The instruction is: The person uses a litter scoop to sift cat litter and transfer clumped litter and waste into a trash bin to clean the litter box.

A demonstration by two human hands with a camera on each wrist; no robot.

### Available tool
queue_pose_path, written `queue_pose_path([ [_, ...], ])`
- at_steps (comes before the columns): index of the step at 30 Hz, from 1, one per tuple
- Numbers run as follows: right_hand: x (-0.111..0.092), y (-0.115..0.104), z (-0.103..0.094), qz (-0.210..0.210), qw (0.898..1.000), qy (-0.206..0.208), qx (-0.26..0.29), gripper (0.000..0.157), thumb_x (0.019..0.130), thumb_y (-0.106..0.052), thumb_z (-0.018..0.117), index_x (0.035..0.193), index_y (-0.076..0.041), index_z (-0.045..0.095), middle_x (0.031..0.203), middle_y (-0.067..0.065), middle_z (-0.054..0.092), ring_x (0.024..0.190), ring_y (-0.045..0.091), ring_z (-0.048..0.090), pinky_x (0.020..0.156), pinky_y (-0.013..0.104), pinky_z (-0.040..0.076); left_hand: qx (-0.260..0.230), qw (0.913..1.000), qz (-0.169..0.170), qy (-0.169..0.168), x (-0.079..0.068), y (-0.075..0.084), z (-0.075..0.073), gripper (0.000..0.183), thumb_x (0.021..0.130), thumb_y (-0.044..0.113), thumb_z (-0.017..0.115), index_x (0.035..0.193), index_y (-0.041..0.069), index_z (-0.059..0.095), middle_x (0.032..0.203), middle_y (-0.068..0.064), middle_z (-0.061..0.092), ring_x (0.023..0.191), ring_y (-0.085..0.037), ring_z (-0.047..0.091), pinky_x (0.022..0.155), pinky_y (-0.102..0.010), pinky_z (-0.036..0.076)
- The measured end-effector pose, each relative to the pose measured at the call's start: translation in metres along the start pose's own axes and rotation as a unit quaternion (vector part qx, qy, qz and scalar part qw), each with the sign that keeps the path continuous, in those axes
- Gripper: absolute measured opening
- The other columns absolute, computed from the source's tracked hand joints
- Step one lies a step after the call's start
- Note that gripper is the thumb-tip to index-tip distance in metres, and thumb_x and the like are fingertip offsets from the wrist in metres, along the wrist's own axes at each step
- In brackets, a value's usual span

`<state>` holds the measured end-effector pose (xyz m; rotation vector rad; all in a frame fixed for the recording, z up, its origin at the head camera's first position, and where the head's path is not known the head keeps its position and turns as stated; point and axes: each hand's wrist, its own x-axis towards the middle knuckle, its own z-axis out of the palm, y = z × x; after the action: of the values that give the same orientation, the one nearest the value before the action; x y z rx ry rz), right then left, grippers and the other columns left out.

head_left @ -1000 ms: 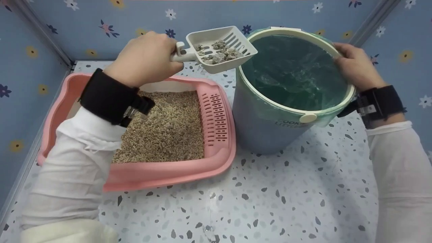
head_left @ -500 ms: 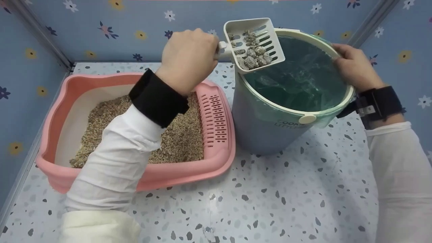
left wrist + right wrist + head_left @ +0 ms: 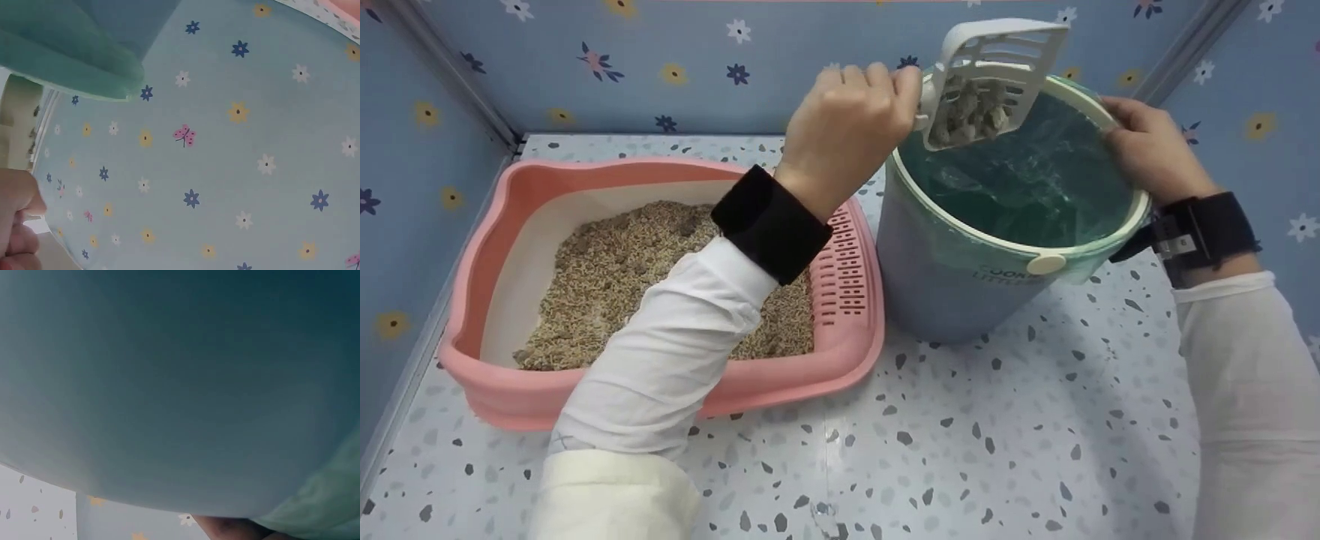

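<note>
My left hand (image 3: 851, 124) grips the handle of a white slotted litter scoop (image 3: 1042, 56), tilted steeply over the left rim of the trash bin. Grey litter clumps (image 3: 971, 111) sit in its lower part. The blue-grey bin (image 3: 952, 292) has a cream rim and a green plastic liner (image 3: 1035, 172) hanging inside. On the bin's right side, my right hand (image 3: 1159, 150) holds the rim, thumb over the top and the other fingers partly hidden. Curled left fingers (image 3: 19, 219) show at the edge of the left wrist view; the bin's wall (image 3: 169, 394) fills most of the right wrist view.
A pink litter box (image 3: 660, 401) stands left of the bin, close to it, with brown pellet litter (image 3: 622, 262) inside. Blue floral panels (image 3: 697, 45) enclose the back and sides. The speckled floor (image 3: 960, 450) extends in front.
My left hand has moved right with the scoop, from above the litter box to over the bin. The scoop has turned from nearly level to steeply tilted. My right hand stays on the rim.
</note>
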<state>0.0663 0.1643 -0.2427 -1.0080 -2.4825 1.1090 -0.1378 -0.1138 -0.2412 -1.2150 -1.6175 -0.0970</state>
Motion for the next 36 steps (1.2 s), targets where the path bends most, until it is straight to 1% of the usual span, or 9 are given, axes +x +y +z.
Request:
queue_pose_path([
  [4, 0.000, 0.000, 0.001, -0.006, 1.000, 0.002, -0.002, 0.047, 0.100, -0.022, 0.037, 0.146, -0.016, 0.033, 0.131, 0.017, 0.048, 0.085, 0.004, 0.062, 0.069, 0.015, 0.052, 0.076, 0.9871, 0.029, 0.138, -0.004, 0.005, 0.011, 0.032, 0.102, 0.014, 0.036, 0.072, 0.016, 0.047, 0.061, 0.005, 0.045, 0.048, -0.008, 0.041, 0.046, -0.022, 0.032],
  [8, -0.001, 0.000, 0.001, -0.015, 1.000, 0.005, -0.015, 0.046, 0.101, -0.023, 0.036, 0.146, -0.015, 0.033, 0.133, 0.016, 0.047, 0.088, 0.004, 0.061, 0.072, 0.015, 0.052, 0.077, 0.9736, 0.050, 0.209, -0.006, 0.007, 0.013, 0.030, 0.099, 0.019, 0.045, 0.069, 0.017, 0.042, 0.063, 0.005, 0.045, 0.049, -0.009, 0.039, 0.046, -0.023, 0.029],
  [12, -0.001, 0.000, 0.001, -0.019, 1.000, 0.007, -0.020, 0.047, 0.101, -0.030, 0.037, 0.146, -0.017, 0.034, 0.136, 0.014, 0.046, 0.091, 0.003, 0.060, 0.074, 0.014, 0.050, 0.061, 0.9709, 0.057, 0.224, -0.005, 0.008, 0.011, 0.028, 0.097, 0.019, 0.048, 0.069, 0.017, 0.043, 0.063, 0.005, 0.046, 0.049, -0.009, 0.039, 0.045, -0.023, 0.030],
  [18, -0.001, 0.000, 0.000, -0.024, 1.000, 0.001, 0.016, 0.047, 0.100, -0.025, 0.039, 0.145, -0.013, 0.035, 0.128, 0.013, 0.051, 0.083, 0.003, 0.063, 0.070, 0.014, 0.052, 0.041, 0.9799, 0.031, 0.193, -0.007, 0.007, 0.009, 0.031, 0.100, 0.021, 0.044, 0.069, 0.016, 0.044, 0.062, 0.004, 0.046, 0.048, -0.010, 0.041, 0.045, -0.024, 0.031],
  [23, 0.000, 0.000, 0.000, -0.023, 1.000, 0.005, 0.004, 0.046, 0.100, -0.020, 0.038, 0.145, -0.013, 0.035, 0.126, 0.014, 0.051, 0.082, 0.002, 0.062, 0.070, 0.013, 0.051, -0.026, 0.9904, -0.029, 0.133, -0.013, 0.002, 0.005, 0.028, 0.098, 0.008, 0.039, 0.074, 0.013, 0.052, 0.062, 0.001, 0.050, 0.049, -0.013, 0.045, 0.044, -0.026, 0.032],
  [26, 0.001, 0.000, 0.000, -0.019, 1.000, 0.006, -0.011, 0.047, 0.100, -0.020, 0.037, 0.146, -0.014, 0.033, 0.132, 0.017, 0.047, 0.083, 0.001, 0.061, 0.070, 0.013, 0.051, -0.105, 0.9898, -0.081, 0.052, -0.019, -0.007, 0.000, 0.028, 0.098, 0.006, 0.036, 0.079, 0.010, 0.057, 0.064, -0.002, 0.055, 0.049, -0.016, 0.048, 0.045, -0.028, 0.033],
  [28, 0.001, -0.001, 0.000, -0.017, 1.000, 0.004, -0.014, 0.047, 0.100, -0.020, 0.037, 0.147, -0.014, 0.032, 0.134, 0.019, 0.046, 0.083, 0.001, 0.061, 0.070, 0.014, 0.051, -0.164, 0.9792, -0.119, -0.015, -0.024, -0.016, -0.004, 0.028, 0.101, 0.015, 0.038, 0.087, 0.007, 0.060, 0.069, -0.005, 0.061, 0.050, -0.017, 0.050, 0.046, -0.029, 0.034],
  [31, 0.001, -0.001, 0.000, -0.016, 1.000, 0.002, -0.010, 0.047, 0.101, -0.021, 0.036, 0.147, -0.014, 0.031, 0.134, 0.019, 0.045, 0.083, 0.001, 0.061, 0.069, 0.014, 0.052, -0.229, 0.9503, -0.179, -0.110, -0.032, -0.032, -0.009, 0.031, 0.100, 0.028, 0.042, 0.094, 0.005, 0.062, 0.075, -0.008, 0.066, 0.052, -0.019, 0.052, 0.047, -0.029, 0.033],
  [36, 0.001, 0.000, 0.001, -0.017, 1.000, -0.003, -0.007, 0.047, 0.101, -0.021, 0.035, 0.147, -0.014, 0.030, 0.134, 0.020, 0.045, 0.084, 0.002, 0.062, 0.070, 0.015, 0.052, -0.221, 0.9075, -0.253, -0.252, -0.052, -0.061, -0.012, 0.028, 0.095, 0.032, 0.053, 0.096, 0.005, 0.060, 0.076, -0.009, 0.065, 0.056, -0.021, 0.050, 0.047, -0.029, 0.032],
])
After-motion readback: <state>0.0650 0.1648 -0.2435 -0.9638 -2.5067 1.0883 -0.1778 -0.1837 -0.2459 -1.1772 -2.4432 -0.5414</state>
